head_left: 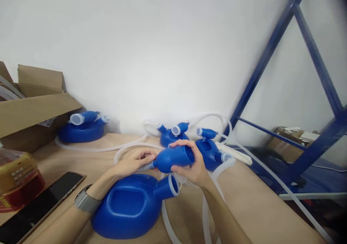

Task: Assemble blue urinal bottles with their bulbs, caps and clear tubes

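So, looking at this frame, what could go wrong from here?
The pale tube might slip at the blue cup's narrow end if the left hand loosens there. The cup could drop from the right hand onto the blue bottle below. Loose tubing running under the right forearm may snag.

The left hand [142, 160] pinches tight; the right hand [197, 166] cups wide.

Cup [171, 159] & bottle [123, 220] are plain blue, tubes [206, 218] milky wht, table [260, 200] lt brown, phone [40, 208] blk, watch strap [88, 201] gry, wall [162, 56] wht, rack [267, 60] dk blue
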Motion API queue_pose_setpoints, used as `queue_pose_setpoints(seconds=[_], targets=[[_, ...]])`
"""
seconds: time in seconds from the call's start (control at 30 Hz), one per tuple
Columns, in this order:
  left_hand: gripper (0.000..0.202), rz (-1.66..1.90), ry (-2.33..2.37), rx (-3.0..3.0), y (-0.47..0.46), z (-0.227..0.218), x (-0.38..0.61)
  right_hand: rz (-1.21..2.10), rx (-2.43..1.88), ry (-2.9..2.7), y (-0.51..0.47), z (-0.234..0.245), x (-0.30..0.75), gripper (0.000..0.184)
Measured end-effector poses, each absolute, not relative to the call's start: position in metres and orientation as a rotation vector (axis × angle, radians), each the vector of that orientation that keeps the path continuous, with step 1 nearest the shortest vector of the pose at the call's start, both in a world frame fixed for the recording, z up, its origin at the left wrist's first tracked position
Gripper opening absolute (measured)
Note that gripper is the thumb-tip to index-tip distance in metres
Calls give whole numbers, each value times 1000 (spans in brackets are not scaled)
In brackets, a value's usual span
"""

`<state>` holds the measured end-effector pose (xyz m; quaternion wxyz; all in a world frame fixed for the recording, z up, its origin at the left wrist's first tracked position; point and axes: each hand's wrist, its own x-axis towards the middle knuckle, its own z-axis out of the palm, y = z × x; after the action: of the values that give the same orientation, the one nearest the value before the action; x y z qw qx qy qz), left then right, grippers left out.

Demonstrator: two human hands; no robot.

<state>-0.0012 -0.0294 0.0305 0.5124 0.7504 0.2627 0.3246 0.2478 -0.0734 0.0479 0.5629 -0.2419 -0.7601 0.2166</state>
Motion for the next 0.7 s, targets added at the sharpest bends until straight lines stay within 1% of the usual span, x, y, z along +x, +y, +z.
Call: queue_pose_setpoints(seconds=[0.1,0.23,0.37,0.47,0.6,0.7], targets=[[39,774,651,1805,-28,28,-2,445,-527,-1848,-74,50,249,60],[40,793,717,1794,-27,25,-6,461,-513,-1863,-78,54,250,59],[43,878,753,1809,-28,28,-6,431,-624,-1776,-82,58,250,55],[37,979,785,1862,-33,34,-4,492,-736,-1619,-81,59,249,56],[28,1117,817,1946,-40,39,-2,624,-830,-1438,-79,60,246,61],[21,1179,815,2015,-43,41,0,629,-915,-1372,-83,65,241,63]])
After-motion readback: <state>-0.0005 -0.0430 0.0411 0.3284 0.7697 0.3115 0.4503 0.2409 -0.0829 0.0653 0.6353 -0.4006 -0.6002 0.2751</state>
